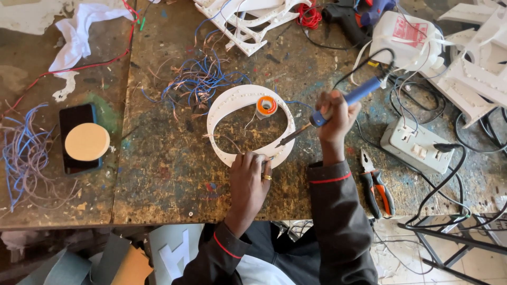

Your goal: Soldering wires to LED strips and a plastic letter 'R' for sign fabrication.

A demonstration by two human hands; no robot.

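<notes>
Workbench seen from above. The right hand (336, 117) is closed around the blue handle of a soldering iron (338, 105), whose dark tip slants down and left to the lower right part of a white oval ring-shaped panel studded with small lamps (222, 108). The left hand (248, 179) rests flat on the near edge of that ring, fingertips (252, 157) pinching down on thin wire at the rim; whether anything lies under the palm cannot be told. The ring lies flat at the centre of the stained wooden bench (158, 174).

Inside the ring, near its upper rim, stands a small orange-and-white spool of solder wire (266, 106). Just beyond the ring spreads a tangle of blue and copper wire offcuts (198, 79). To the right, near the right forearm, lie orange-handled pliers (377, 184) and a white multi-socket power strip (414, 145), its black cables trailing off the bench edge. Well apart on the left lies a dark phone with a round beige disc on it (84, 140).
</notes>
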